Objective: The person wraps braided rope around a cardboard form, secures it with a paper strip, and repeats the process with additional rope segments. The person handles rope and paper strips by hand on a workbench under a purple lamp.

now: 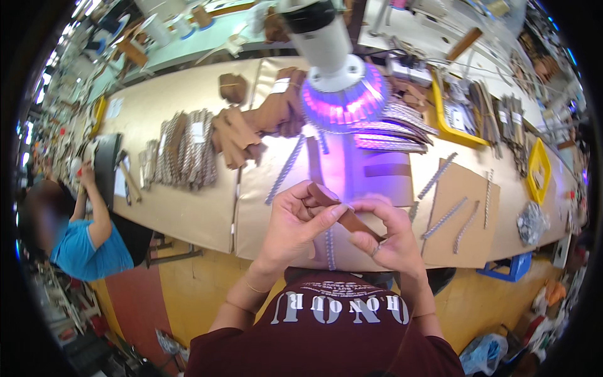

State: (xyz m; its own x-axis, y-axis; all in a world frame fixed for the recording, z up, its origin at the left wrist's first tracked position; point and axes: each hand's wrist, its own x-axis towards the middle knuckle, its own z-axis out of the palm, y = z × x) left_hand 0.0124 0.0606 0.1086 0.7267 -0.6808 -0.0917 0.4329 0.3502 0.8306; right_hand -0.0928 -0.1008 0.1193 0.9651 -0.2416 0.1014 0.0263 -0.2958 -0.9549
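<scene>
"Brown strip (355, 224): state its location."

"It is held between my two hands, over the near part of the table (207, 213), on the near side of the lamp (344, 99), which is lit purple."

"State the grip."

"Left hand (294, 220): narrow, holding the strip's far-left end. Right hand (394, 234): narrow, thumb and fingers holding its near-right end. The strip slants between them."

"List the surrounding parts."

"Right: cardboard sheet (474, 248), carrying slim braided strips (445, 218). Far right: yellow tray (465, 136). Far side, left of the lamp: loose brown pieces (235, 135). Left of those: bundled braided lengths (198, 154), then a hammer (130, 178)."

"Identify any other operator."

"One co-worker (94, 248) in a blue top, at the left end of the table."
</scene>
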